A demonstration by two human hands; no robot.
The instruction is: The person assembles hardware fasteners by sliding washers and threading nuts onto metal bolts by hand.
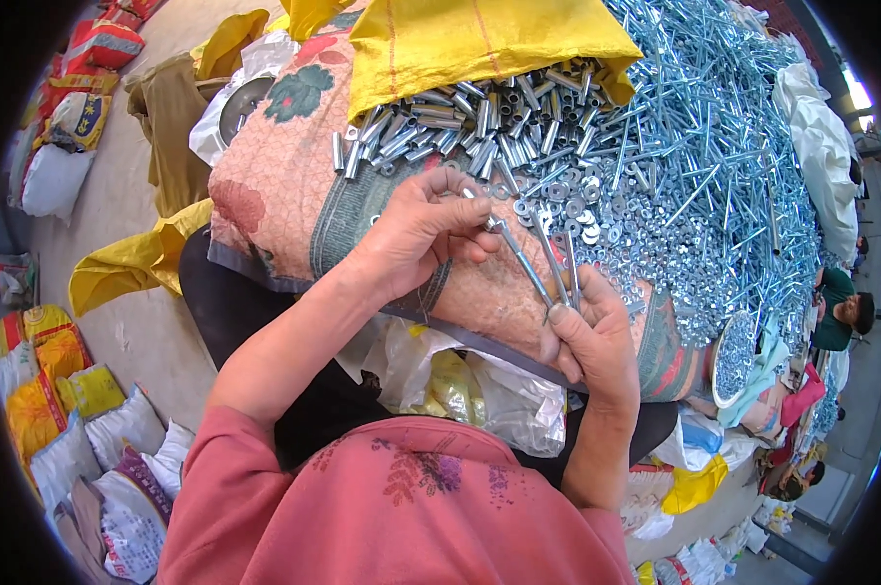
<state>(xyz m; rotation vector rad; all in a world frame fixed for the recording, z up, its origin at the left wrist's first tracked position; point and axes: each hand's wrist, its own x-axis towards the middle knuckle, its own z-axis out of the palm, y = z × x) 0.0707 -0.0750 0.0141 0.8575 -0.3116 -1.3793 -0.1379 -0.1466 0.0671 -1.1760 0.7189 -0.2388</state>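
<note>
My left hand [429,226] is closed, thumb and fingertips pinching the upper end of a long silver bolt [526,261]. A shiny wider piece, perhaps a sleeve or nut, sits at that end, partly covered by my fingers. My right hand [596,330] grips the same bolt's lower end between thumb and fingers. Two more slim metal rods [571,268] stick up from the right hand, fanned apart. Both hands are above the patterned cloth [489,292] in front of me. Just beyond my left hand lies a heap of short metal tubes [440,119].
A yellow woven sack [489,44] spills the tubes. To the right are a large pile of long bolts [694,127], washers [582,205] and small nuts [669,302]. A white bowl [733,361] holds small parts. Filled sacks [123,429] line the left floor. Another person [835,312] is at far right.
</note>
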